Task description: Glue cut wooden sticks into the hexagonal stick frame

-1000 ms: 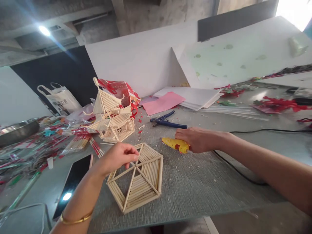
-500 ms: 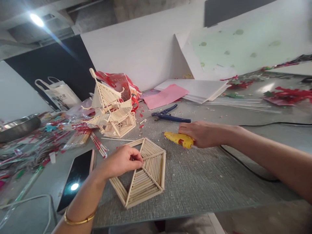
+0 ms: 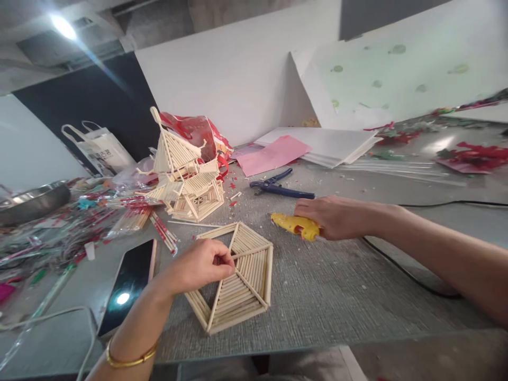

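A flat hexagonal panel of thin wooden sticks (image 3: 242,296) lies on the table, with some of its triangular sections filled by rows of sticks and others bare. Over its centre my left hand (image 3: 208,264) is closed in a pinch, thumb and fingertips at the hub where the spokes meet. What is between those fingertips, if anything, is hidden. To the right, my right hand (image 3: 331,217) grips a yellow hot glue gun (image 3: 296,225) low over the table, its nozzle pointing left towards the panel. A gold bangle circles my left wrist.
Behind the panel stands a stick-built pagoda model (image 3: 190,180). Blue-handled cutters (image 3: 281,188) lie near the glue gun. At left are a phone (image 3: 129,280), bundled sticks (image 3: 162,233) and a metal bowl (image 3: 35,201). Pink paper (image 3: 273,155) and white boards (image 3: 329,145) lie behind; a black cord (image 3: 408,272) trails right.
The whole view has shifted slightly, so things sit a little further right. Both hands keep nearly the same pose and place over the panel and on the glue gun.
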{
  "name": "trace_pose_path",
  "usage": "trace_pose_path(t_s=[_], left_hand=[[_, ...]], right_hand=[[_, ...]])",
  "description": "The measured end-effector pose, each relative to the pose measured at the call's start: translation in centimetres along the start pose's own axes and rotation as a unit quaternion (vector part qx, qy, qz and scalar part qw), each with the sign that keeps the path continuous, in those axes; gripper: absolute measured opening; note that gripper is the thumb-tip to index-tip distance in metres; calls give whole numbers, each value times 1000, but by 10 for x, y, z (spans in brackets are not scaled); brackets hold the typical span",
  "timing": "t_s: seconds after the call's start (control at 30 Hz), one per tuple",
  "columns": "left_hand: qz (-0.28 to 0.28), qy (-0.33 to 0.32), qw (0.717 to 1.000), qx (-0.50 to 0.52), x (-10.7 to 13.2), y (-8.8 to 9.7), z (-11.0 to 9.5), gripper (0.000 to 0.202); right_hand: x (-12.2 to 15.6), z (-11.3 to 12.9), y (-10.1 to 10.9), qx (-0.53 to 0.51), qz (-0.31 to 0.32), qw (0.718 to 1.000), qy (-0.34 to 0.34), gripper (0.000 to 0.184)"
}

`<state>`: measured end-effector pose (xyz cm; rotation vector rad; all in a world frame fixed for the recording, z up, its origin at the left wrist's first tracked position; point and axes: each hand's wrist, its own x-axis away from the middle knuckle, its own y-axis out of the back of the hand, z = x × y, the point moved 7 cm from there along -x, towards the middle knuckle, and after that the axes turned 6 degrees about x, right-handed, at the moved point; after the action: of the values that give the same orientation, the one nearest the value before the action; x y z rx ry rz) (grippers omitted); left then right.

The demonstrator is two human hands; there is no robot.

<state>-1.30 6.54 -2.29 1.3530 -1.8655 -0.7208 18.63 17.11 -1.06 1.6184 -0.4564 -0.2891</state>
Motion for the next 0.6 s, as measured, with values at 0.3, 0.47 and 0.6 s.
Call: trace_pose_path(t_s=[0.3, 0.47, 0.6], left_hand=[[-15, -2, 983, 183, 3, 4, 9, 19], [-58, -20, 930, 362, 4, 12, 4, 21], [-112, -29, 871, 478, 1, 18, 5, 24]], right_hand=[[14, -11, 8, -43, 20, 999, -25, 19], [32, -45, 22, -118, 6, 991, -67, 51], [10, -80, 36, -103, -19, 981, -160, 68]])
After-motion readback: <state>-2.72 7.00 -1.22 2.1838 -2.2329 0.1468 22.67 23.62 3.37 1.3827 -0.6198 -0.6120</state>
